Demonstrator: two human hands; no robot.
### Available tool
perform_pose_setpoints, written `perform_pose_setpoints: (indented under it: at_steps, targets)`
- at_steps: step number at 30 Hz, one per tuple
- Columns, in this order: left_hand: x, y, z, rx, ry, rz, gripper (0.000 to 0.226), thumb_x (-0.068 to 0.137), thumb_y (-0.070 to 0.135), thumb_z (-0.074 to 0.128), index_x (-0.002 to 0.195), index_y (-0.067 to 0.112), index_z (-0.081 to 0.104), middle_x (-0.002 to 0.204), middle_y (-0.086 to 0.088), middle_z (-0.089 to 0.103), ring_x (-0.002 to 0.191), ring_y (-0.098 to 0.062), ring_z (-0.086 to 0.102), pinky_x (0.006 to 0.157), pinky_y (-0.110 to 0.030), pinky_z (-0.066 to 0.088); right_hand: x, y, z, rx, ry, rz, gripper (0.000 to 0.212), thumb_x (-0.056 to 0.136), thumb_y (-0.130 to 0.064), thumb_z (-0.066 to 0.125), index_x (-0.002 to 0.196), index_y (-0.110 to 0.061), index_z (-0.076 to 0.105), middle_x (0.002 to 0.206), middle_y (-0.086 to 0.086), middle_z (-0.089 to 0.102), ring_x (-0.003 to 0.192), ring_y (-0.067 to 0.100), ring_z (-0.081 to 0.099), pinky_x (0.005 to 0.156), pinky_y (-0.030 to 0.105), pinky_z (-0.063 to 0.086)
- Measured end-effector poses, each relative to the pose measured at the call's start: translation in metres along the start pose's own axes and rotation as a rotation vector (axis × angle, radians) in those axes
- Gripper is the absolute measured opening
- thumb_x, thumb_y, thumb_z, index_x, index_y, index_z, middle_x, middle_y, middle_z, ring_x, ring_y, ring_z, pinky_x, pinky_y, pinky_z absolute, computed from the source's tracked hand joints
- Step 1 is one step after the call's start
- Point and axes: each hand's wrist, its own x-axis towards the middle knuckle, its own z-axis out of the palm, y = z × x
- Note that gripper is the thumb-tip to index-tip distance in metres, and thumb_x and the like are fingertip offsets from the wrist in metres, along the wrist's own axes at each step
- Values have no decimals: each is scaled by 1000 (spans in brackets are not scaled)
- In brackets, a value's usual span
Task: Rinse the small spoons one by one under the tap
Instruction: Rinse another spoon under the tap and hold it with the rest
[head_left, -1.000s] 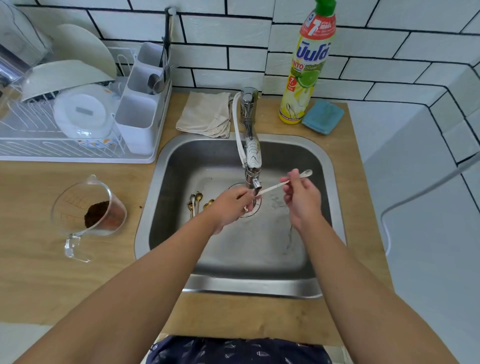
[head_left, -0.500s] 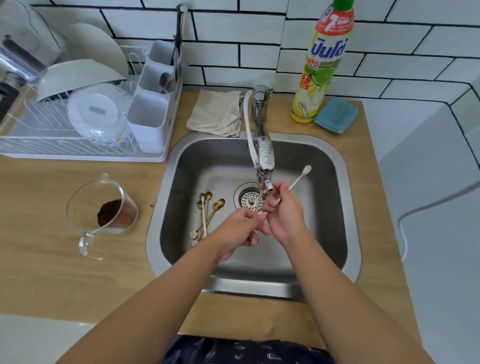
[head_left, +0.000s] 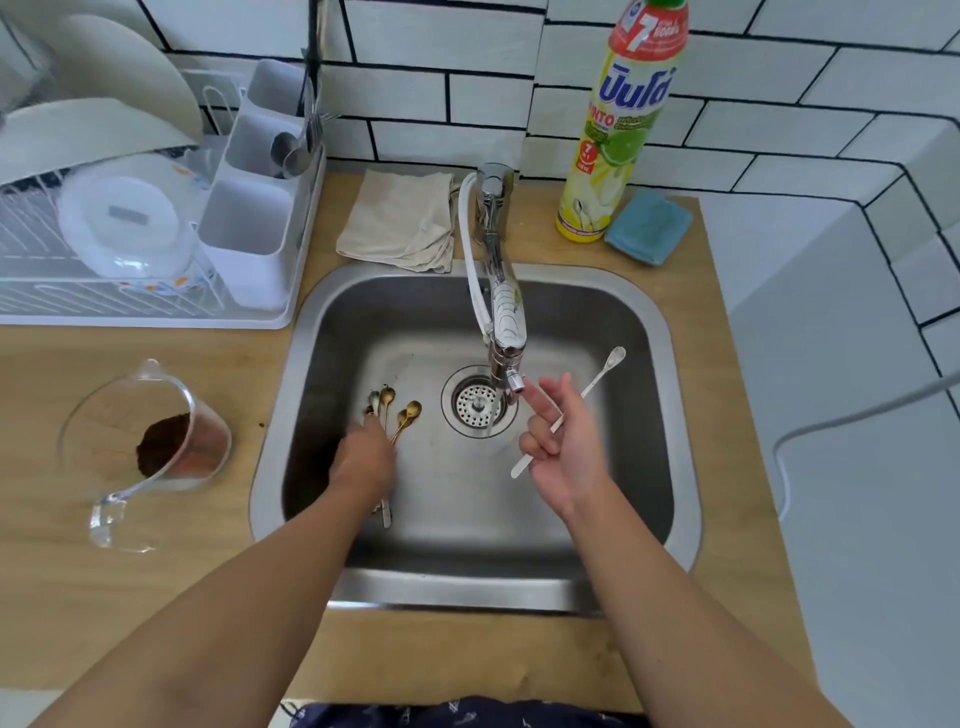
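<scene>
One white spoon (head_left: 582, 400) sat pinched in the right hand (head_left: 563, 447), its handle caught between the curled fingers, its bowl pointing up and away toward the right wall of the sink (head_left: 670, 415). It was held just right of the thin stream falling from the tap (head_left: 501, 312), not under it. The left hand (head_left: 363, 460) was down on the sink floor over the handles of the gold spoons (head_left: 400, 410), which lay in a loose bunch left of the drain (head_left: 478, 402).

The step, as I judged it, was fetching the next spoon. To do it well, the left hand should lift out a single handle instead of raking up the bunch, since they lay overlapped and one would likely drag its neighbour. The white one wanted keeping well clear of the dirty pile, probably parked in the cutlery holder (head_left: 254, 208) on the rack, so both hands could rub the next bowl in the stream.

The left hand was blurred and seen from the back, so I could not tell whether its fingers had closed on a handle or merely rested there. How many spoons lay in the bunch was hard to count; a pale one seemed mixed in, and a handle end poked out below the wrist.
</scene>
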Motion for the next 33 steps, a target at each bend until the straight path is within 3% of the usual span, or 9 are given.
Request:
perform_pose_setpoints:
  at_steps: [4,12,16,20,23,26,28,31,33]
  targets:
    - [4,-4,2,-48,19,-42,33,98,21,61,123,6,47,109,-17,60,97,-33,64,73,-39,55,0,-2,-7,7,-3,10,25,104,-40,53,98,-16,59,93,11,79,32,4,24,33,17,23]
    - [-5,-10,-7,-67,40,23,20,100,13,50,117,5,57,106,-13,59,89,-27,63,78,-41,59,7,5,-10,-25,-13,31,26,104,-39,54,96,-16,63,87,7,79,31,3,22,34,18,21]
    - [-32,14,-23,-172,52,197,21,103,16,43,110,2,58,107,-18,61,98,-33,61,86,-43,52,12,9,-9,-140,56,15,21,105,-31,57,99,-14,68,96,8,80,33,3,22,35,18,22]
    - [-70,39,-34,-445,-114,238,23,103,23,38,100,7,54,81,-15,65,66,-30,66,58,-39,55,14,17,-6,-301,116,-1,14,99,-23,68,107,-12,70,106,10,80,34,4,24,36,19,23]
    - [-87,50,-35,-649,-256,205,19,103,26,36,98,14,51,69,-8,57,42,-14,51,40,-25,39,13,25,-2,-427,114,-19,23,89,-16,79,111,-13,73,89,4,74,38,6,26,37,21,24]
    - [-92,58,-36,-727,-316,196,19,104,29,37,97,18,52,66,-5,53,38,-11,40,38,-20,32,11,28,1,-518,47,-29,32,86,-16,82,117,-16,73,67,-6,66,40,6,27,38,21,26]
    - [-92,62,-37,-676,-291,229,21,104,30,37,97,18,54,66,-3,53,43,-11,40,39,-20,33,12,28,3,-571,36,-80,31,84,-13,84,113,-12,73,65,-7,61,38,3,32,38,18,28]
    - [-91,65,-37,-550,-218,301,26,104,30,37,96,13,57,67,0,57,50,-11,45,42,-21,36,14,24,5,-619,104,-167,26,84,-9,84,106,-4,73,82,7,70,38,-2,46,41,12,35]
    - [-90,65,-37,-608,-231,289,28,103,30,38,93,14,58,66,1,56,48,-7,45,41,-21,35,15,22,7,-656,104,-199,18,91,-11,78,105,-2,73,95,13,78,39,-4,50,43,8,37]
